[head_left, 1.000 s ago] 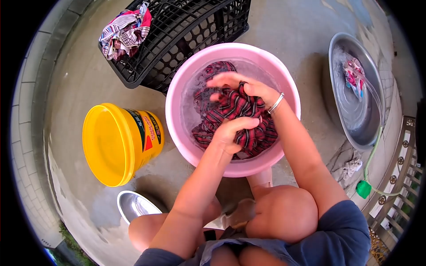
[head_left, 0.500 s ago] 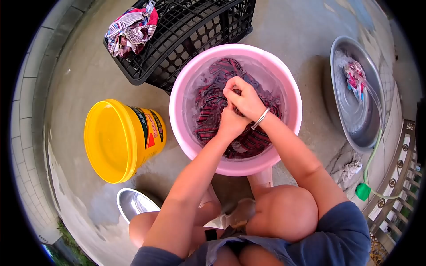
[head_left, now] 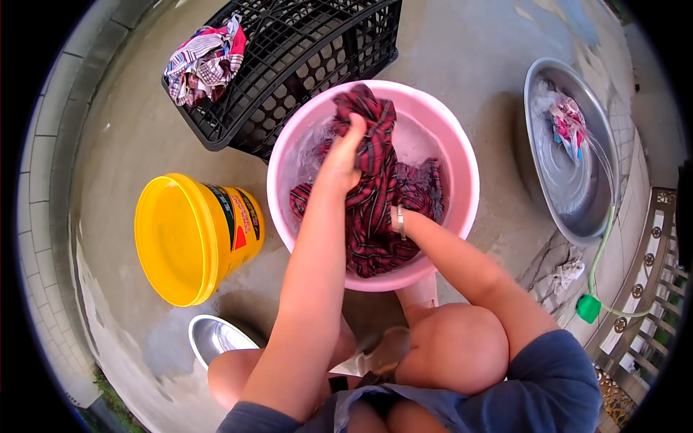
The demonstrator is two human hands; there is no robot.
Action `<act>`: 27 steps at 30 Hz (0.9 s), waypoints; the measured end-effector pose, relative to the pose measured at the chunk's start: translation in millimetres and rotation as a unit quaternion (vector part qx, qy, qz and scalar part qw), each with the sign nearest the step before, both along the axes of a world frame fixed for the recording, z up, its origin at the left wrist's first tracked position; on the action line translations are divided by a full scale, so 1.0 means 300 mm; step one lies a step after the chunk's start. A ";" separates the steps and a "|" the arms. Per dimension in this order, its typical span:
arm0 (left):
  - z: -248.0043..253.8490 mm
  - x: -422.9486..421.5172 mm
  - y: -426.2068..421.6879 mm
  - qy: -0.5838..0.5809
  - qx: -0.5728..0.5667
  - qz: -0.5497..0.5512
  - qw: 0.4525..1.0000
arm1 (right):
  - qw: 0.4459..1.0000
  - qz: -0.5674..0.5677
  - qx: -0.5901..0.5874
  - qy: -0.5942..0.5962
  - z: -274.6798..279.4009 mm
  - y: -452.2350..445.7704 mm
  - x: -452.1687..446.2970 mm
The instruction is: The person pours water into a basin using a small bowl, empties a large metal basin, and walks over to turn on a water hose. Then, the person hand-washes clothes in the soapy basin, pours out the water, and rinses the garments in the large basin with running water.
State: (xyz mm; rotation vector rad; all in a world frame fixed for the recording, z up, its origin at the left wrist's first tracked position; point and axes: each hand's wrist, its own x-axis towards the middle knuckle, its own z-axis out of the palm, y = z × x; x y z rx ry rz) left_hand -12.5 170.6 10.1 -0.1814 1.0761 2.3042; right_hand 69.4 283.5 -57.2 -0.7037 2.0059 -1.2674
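Observation:
A dark red and black plaid cloth [head_left: 375,173] lies partly in soapy-looking water in a pink basin [head_left: 468,169] between my feet. My left hand [head_left: 342,160] grips a bunched part of it and holds that part up above the water, near the basin's far side. My right hand [head_left: 395,219], with a silver bracelet at the wrist, reaches into the folds at the basin's near right. Its fingers are hidden by the cloth. What kind of garment the cloth is, I cannot make out.
Beyond the basin stands a black plastic crate [head_left: 289,65] with a striped cloth bundle [head_left: 206,61] on it. At left are a yellow bucket [head_left: 195,242] and a metal bowl [head_left: 216,338]. A grey basin [head_left: 538,180], fed by a green hose [head_left: 598,260], holds colourful cloth [head_left: 569,130].
My hands were together over the plaid cloth and have parted. The left has moved up and away, lifting a bunch of it; the right has gone down into the folds.

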 end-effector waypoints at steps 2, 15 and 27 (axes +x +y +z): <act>-0.173 0.011 0.014 -0.052 -0.195 0.004 0.979 | 0.970 -0.055 0.154 -0.177 0.152 0.059 -0.029; -0.153 0.078 -0.024 0.015 -0.382 0.032 0.923 | 0.962 -0.244 0.122 0.019 -0.002 0.117 -0.325; -0.219 0.049 -0.127 -0.109 -0.353 0.226 0.901 | 0.880 -0.308 0.319 0.170 -0.124 0.133 -0.350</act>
